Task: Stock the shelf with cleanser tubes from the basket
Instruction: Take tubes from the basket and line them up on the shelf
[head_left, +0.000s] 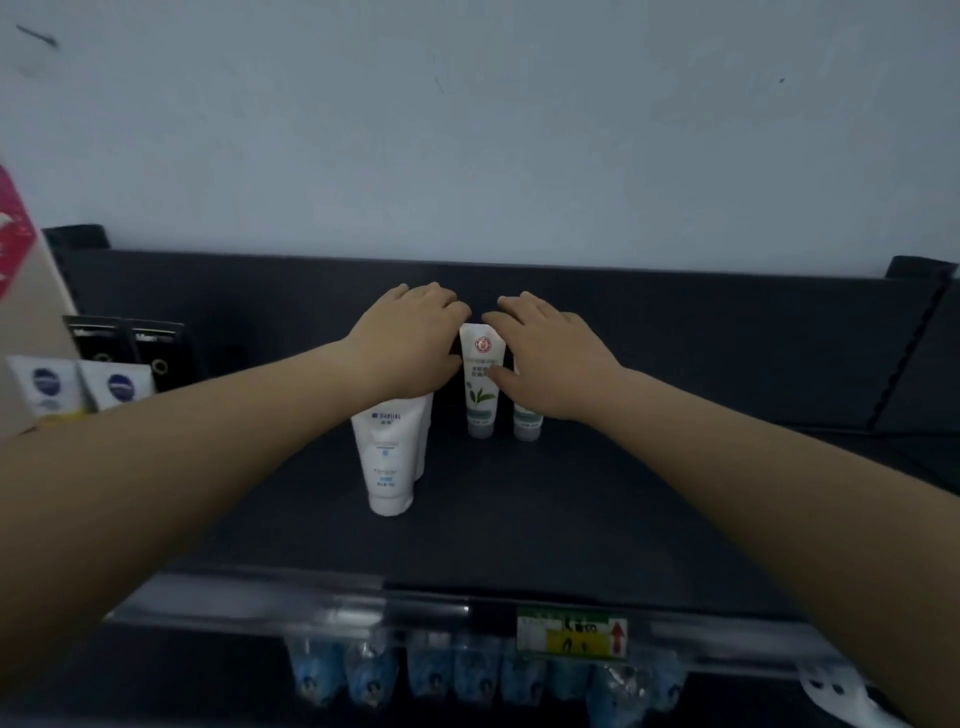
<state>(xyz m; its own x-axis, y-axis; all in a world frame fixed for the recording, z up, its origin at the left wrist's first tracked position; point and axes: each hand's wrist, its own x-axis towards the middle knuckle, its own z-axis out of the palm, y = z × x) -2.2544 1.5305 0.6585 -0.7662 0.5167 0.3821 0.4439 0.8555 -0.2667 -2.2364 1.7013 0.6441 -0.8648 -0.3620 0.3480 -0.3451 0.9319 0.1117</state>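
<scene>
past the clear plastic price rail (363, 605), right hand (550, 358) pinches the slim white leaf-printed cleanser tube (480, 400) up high; left hand (410, 338) hold unclear. likely light, squashy, tippy: grip mid-body.

The left hand (410, 343) touched and the right hand (551, 359) pinched a white green-leaf plastic tube (482, 387) standing cap-down on a dark shelf (545, 499).

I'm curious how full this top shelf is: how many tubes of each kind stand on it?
White tubes: 2, one behind the other
Leaf tubes: 2
Blue-logo tubes: 2
Black tubes: 2
Total: 8
</scene>
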